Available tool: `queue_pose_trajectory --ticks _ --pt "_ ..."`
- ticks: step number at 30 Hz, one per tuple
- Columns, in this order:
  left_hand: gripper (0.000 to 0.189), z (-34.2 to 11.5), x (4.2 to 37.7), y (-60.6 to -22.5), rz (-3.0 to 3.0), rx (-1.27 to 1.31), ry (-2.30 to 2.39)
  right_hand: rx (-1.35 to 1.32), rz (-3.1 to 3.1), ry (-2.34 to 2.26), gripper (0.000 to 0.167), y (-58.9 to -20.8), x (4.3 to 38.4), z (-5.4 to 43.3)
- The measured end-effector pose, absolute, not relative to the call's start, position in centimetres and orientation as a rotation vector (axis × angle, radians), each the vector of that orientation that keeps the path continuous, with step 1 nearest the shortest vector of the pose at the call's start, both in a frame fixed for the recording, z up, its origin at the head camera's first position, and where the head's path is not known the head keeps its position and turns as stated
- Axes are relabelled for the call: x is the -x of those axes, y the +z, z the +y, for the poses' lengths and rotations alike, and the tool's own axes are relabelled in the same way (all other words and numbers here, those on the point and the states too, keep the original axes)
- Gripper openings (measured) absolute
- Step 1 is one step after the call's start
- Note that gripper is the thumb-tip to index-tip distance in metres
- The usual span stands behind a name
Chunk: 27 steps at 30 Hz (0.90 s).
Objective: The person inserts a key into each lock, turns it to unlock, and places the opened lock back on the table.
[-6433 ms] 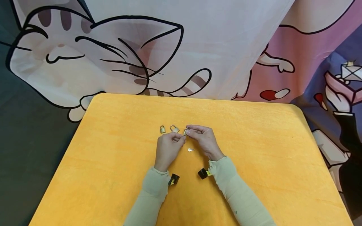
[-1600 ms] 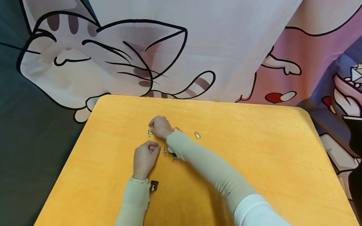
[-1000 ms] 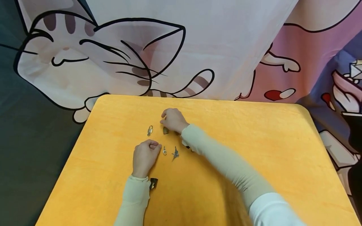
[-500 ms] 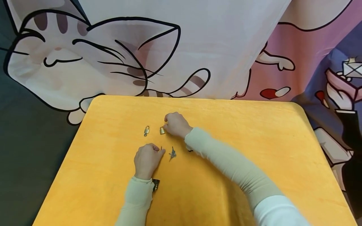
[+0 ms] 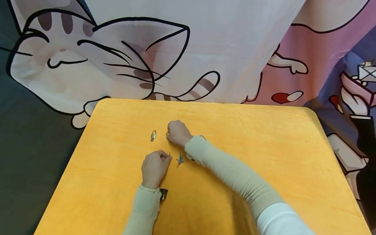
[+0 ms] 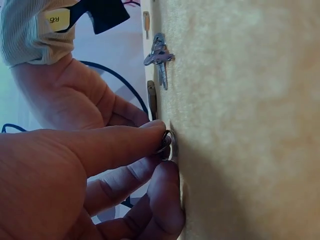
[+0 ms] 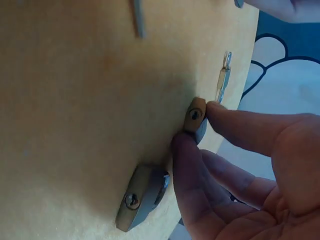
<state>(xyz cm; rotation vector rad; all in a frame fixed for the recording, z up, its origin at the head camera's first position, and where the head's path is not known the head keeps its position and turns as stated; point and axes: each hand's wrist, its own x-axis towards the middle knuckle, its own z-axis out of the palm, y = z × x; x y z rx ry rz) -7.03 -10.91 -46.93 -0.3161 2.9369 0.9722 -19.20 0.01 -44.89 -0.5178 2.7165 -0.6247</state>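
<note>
My left hand point(image 5: 155, 168) is low over the table, pinching a small key ring point(image 6: 172, 142) between thumb and finger; a thin key point(image 5: 169, 154) sticks up past the fingertips. Farther off, my right hand point(image 5: 178, 133) pinches a small brass padlock point(image 7: 195, 116) by its sides, its keyhole facing the wrist camera. To the left lies a padlock with a key at its lower end point(image 5: 153, 135). A larger padlock point(image 7: 142, 197) lies on the right, mostly behind the right sleeve in the head view. A bunch of keys point(image 5: 180, 159) rests between the hands.
The yellow table point(image 5: 264, 140) carries all these small things. A patterned cloth point(image 5: 235, 49) hangs behind its far edge. My right forearm point(image 5: 232, 176) crosses over the table's middle. Black wrist cameras, one of them visible point(image 5: 163, 194), sit under the cuffs.
The right hand has left the far-left padlock, moved right, and now grips the small middle padlock. The left hand has shifted slightly right onto the ring with its key.
</note>
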Motion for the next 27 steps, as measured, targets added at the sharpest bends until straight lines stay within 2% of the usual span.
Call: queue_pose_trajectory --ticks 5,8,14,19,27 --pt "0.010 -11.1 7.2 -46.8 2.953 0.275 1.043 0.504 2.695 -0.724 0.011 -45.3 19.0 0.4" --pt "0.009 -11.3 7.3 -46.6 2.966 0.258 1.056 0.483 2.674 -0.792 0.018 -45.5 18.7 0.7" --pt "0.012 -11.5 7.5 -46.4 2.986 0.279 1.073 0.533 2.639 -0.912 0.011 -45.8 18.0 1.0" --pt "0.010 -11.4 7.7 -46.0 2.958 0.314 1.145 0.503 2.584 -1.126 0.014 -45.6 17.3 2.1" --pt "0.010 -10.8 8.4 -45.3 2.892 0.367 1.231 0.291 2.388 -1.549 0.025 -44.9 17.1 6.0"
